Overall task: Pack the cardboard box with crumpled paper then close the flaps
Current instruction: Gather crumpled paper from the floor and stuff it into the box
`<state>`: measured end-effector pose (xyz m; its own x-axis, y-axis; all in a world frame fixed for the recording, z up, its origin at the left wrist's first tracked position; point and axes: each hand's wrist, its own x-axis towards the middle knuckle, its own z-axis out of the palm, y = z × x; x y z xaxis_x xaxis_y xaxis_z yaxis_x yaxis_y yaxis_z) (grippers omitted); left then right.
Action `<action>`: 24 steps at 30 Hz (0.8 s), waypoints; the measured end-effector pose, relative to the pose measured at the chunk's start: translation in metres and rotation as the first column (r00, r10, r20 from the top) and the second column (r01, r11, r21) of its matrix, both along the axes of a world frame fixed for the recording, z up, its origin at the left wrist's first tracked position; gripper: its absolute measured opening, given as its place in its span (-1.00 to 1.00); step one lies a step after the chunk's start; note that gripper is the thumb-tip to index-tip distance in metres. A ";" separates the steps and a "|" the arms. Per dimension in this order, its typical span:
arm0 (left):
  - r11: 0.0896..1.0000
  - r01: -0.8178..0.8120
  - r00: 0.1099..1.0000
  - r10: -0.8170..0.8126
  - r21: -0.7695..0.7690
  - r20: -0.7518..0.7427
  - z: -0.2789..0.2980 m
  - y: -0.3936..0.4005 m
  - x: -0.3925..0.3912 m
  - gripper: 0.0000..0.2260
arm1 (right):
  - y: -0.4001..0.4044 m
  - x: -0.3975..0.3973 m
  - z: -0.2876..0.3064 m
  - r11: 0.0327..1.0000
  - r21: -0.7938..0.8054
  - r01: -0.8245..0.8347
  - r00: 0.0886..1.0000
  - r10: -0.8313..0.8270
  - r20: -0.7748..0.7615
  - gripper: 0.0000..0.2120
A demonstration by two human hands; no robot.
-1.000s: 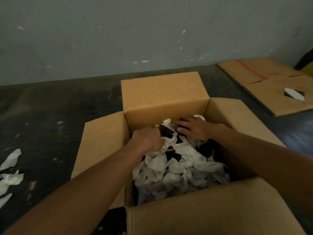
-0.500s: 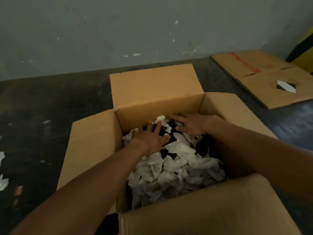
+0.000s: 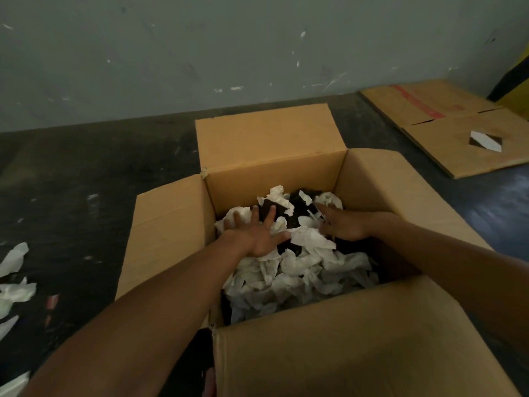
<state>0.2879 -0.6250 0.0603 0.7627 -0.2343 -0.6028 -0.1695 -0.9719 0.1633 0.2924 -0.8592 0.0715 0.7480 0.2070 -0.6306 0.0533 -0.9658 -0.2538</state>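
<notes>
A brown cardboard box [image 3: 274,179] stands open on the dark floor, all its flaps folded outward. Inside lies a heap of crumpled white paper [image 3: 300,270] with dark patches showing between the pieces. My left hand [image 3: 254,233] lies flat on the paper at the far left of the heap, fingers spread. My right hand [image 3: 343,224] presses on the paper at the far right, fingers extended toward the back wall. Both forearms reach in over the near flap [image 3: 343,345].
Loose white paper scraps [image 3: 14,279] lie on the floor at the left. A flattened cardboard box [image 3: 458,130] with a red stripe lies at the back right. A grey wall [image 3: 229,47] runs behind the box.
My left hand has gone from a curled fist to flat with spread fingers on the paper. My right hand has shifted slightly right. The camera view has moved a little.
</notes>
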 end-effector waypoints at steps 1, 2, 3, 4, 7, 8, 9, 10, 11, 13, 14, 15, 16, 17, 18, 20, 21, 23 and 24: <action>1.000 0.005 1.000 -0.005 -0.010 0.031 0.004 0.000 -0.001 -0.27 | 0.002 0.000 0.008 1.000 0.018 0.015 1.000 -0.016 0.021 -0.29; 1.000 0.018 0.997 -0.017 -0.016 0.072 0.009 0.002 -0.001 -0.29 | 0.004 0.000 0.017 0.999 0.033 0.031 0.997 -0.033 0.063 -0.31; 0.999 0.042 0.991 -0.040 -0.017 0.128 0.015 0.004 -0.001 -0.32 | 0.007 0.001 0.025 0.997 0.048 0.062 0.992 -0.067 0.110 -0.34; 0.997 0.072 0.979 -0.067 -0.022 0.195 0.021 0.008 -0.001 -0.36 | 0.012 0.001 0.034 0.993 0.069 0.095 0.982 -0.105 0.159 -0.38; 0.976 0.176 0.890 -0.101 -0.130 0.445 0.046 0.022 -0.007 -0.52 | 0.029 -0.001 0.053 0.991 0.061 0.120 0.943 -0.133 0.305 -0.39; 0.964 0.195 0.851 -0.076 -0.178 0.520 0.056 0.027 -0.011 -0.57 | 0.036 -0.003 0.058 0.993 0.043 0.108 0.934 -0.117 0.337 -0.37; 0.955 0.201 0.815 -0.040 -0.217 0.579 0.066 0.033 -0.016 -0.60 | 0.044 -0.005 0.063 0.995 0.033 0.090 0.926 -0.096 0.364 -0.36; 0.950 0.198 0.782 -0.006 -0.239 0.623 0.075 0.040 -0.021 -0.61 | 0.053 -0.008 0.068 0.996 0.031 0.078 0.923 -0.084 0.375 -0.35; 0.950 0.193 0.755 0.015 -0.244 0.656 0.084 0.048 -0.027 -0.60 | 0.064 -0.011 0.072 0.998 0.033 0.060 0.919 -0.068 0.389 -0.34; 0.958 0.168 0.721 0.043 -0.234 0.692 0.098 0.068 -0.038 -0.57 | 0.085 -0.017 0.080 0.999 0.036 0.035 0.914 -0.047 0.402 -0.24; 0.961 0.150 0.715 0.057 -0.232 0.697 0.102 0.080 -0.045 -0.56 | 0.097 -0.022 0.086 0.998 0.046 0.031 0.910 -0.048 0.411 -0.17; 0.964 0.132 0.708 0.070 -0.230 0.703 0.107 0.093 -0.053 -0.56 | 0.110 -0.027 0.091 0.998 0.049 0.030 0.906 -0.047 0.420 -0.14; 0.968 0.115 0.702 0.080 -0.223 0.708 0.110 0.108 -0.062 -0.55 | 0.125 -0.035 0.097 0.999 0.048 0.025 0.901 -0.043 0.432 -0.18; 0.972 0.096 0.698 0.086 -0.213 0.711 0.113 0.123 -0.071 -0.54 | 0.141 -0.043 0.101 0.999 0.050 0.021 0.895 -0.041 0.444 -0.26; 0.977 0.076 0.699 0.091 -0.200 0.710 0.115 0.140 -0.082 -0.54 | 0.157 -0.052 0.105 0.998 0.057 0.018 0.888 -0.042 0.458 -0.33; 0.983 0.035 0.709 0.104 -0.182 0.697 0.118 0.176 -0.105 -0.52 | 0.191 -0.068 0.110 0.997 0.072 -0.005 0.873 -0.031 0.487 -0.38; 0.983 0.017 0.715 0.116 -0.183 0.689 0.120 0.195 -0.118 -0.51 | 0.209 -0.076 0.112 0.997 0.078 -0.025 0.866 -0.018 0.500 -0.38; 0.979 -0.019 0.720 0.154 -0.203 0.677 0.122 0.233 -0.145 -0.49 | 0.245 -0.096 0.113 0.994 0.099 -0.055 0.860 -0.003 0.510 -0.39; 0.975 -0.044 0.716 0.181 -0.216 0.674 0.121 0.252 -0.159 -0.49 | 0.265 -0.107 0.112 0.992 0.103 -0.065 0.856 0.002 0.517 -0.39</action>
